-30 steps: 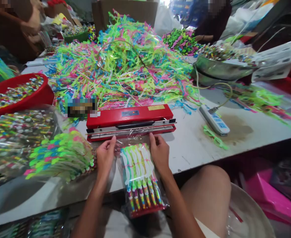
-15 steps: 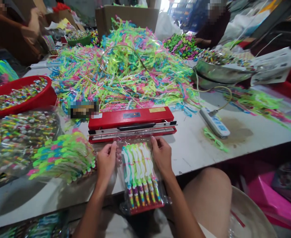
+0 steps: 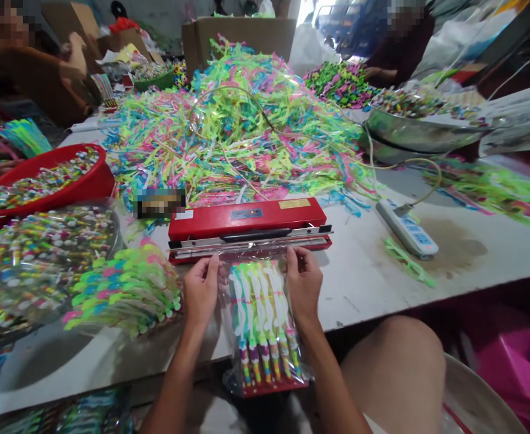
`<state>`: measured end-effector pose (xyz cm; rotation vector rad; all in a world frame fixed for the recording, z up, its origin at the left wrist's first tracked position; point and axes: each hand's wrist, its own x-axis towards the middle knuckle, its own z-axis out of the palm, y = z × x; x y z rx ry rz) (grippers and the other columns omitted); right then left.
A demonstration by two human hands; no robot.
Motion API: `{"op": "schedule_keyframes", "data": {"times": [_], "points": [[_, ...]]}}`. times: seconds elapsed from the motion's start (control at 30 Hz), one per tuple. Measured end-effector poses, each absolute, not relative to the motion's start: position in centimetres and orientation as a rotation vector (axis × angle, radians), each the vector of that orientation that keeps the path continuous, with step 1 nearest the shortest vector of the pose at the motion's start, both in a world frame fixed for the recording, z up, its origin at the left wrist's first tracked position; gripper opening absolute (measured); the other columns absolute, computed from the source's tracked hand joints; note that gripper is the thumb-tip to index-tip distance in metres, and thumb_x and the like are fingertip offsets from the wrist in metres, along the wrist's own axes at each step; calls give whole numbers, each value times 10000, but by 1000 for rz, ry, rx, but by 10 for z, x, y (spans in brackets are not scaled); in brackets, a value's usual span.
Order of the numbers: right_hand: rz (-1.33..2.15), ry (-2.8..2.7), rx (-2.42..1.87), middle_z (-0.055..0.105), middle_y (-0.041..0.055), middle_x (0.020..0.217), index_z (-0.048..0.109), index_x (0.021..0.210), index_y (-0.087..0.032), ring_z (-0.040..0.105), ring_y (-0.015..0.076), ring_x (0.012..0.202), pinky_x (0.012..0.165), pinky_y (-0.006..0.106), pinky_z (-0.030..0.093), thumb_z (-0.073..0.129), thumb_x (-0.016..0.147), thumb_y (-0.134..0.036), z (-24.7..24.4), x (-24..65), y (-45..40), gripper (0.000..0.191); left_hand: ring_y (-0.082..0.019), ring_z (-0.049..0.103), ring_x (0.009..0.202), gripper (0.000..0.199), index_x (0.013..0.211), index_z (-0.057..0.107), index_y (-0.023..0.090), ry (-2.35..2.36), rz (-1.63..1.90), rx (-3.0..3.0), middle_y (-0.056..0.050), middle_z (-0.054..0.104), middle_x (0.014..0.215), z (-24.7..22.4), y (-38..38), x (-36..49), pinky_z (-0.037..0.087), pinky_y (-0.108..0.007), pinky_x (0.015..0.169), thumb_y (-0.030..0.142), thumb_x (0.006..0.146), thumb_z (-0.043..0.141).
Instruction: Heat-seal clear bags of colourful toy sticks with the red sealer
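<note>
My left hand [image 3: 202,288] pinches the upper left corner of a clear plastic bag [image 3: 265,319], and my right hand [image 3: 304,280] pinches its upper right corner. Inside the bag is a row of several colourful stick toys [image 3: 262,301], pale green and white at the top, with patterned lower ends over a red base. The bag hangs tilted over the table's front edge. Its top edge lies at the front of a red heat sealer [image 3: 247,218], which has a black-handled bar across it.
A big heap of green, pink and blue plastic pieces [image 3: 256,132] lies behind the sealer. Left are a bundle of strips [image 3: 124,289], a bag of beads [image 3: 52,253] and a red basin [image 3: 106,181]. A power strip [image 3: 407,229] lies right. Two people sit across the table.
The whole view has shifted slightly, so things appear a little further right. Both hands keep their hold on the bag at the sealer's front.
</note>
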<state>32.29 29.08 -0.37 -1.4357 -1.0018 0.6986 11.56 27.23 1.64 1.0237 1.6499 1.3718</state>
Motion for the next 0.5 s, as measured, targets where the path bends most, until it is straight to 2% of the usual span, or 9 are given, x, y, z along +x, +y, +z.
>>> {"op": "schedule_keyframes", "data": {"times": [0.2, 0.3, 0.37, 0.5], "points": [[712, -1001, -1533, 739, 71, 895, 722, 1007, -176, 636, 224, 780, 729, 342, 497, 646, 986, -599, -15, 324, 293, 429, -163, 636, 511, 494, 826, 739, 180, 1645, 1275, 1012, -30, 703, 671, 1, 278, 112, 459, -236, 447, 654, 957, 679], [709, -1005, -1516, 753, 80, 908, 719, 998, -177, 653, 230, 806, 743, 341, 505, 670, 984, -618, -14, 325, 290, 443, -191, 656, 529, 478, 857, 767, 199, 1729, 1206, 1149, -41, 724, 682, 7, 270, 109, 466, -261, 478, 642, 983, 642], [721, -999, -1509, 752, 71, 899, 718, 1006, -180, 641, 218, 775, 728, 335, 503, 685, 984, -623, -13, 328, 288, 445, -233, 711, 623, 383, 949, 804, 218, 1855, 1208, 1345, -68, 774, 759, 22, 263, 107, 505, -288, 561, 572, 988, 661], [728, -1022, -1521, 735, 43, 859, 724, 1009, -189, 627, 204, 733, 701, 326, 499, 706, 981, -609, -9, 335, 283, 422, -303, 778, 935, 246, 1153, 806, 253, 1928, 1257, 1803, -123, 830, 1061, 70, 271, 100, 552, -328, 781, 382, 1023, 642]]}}
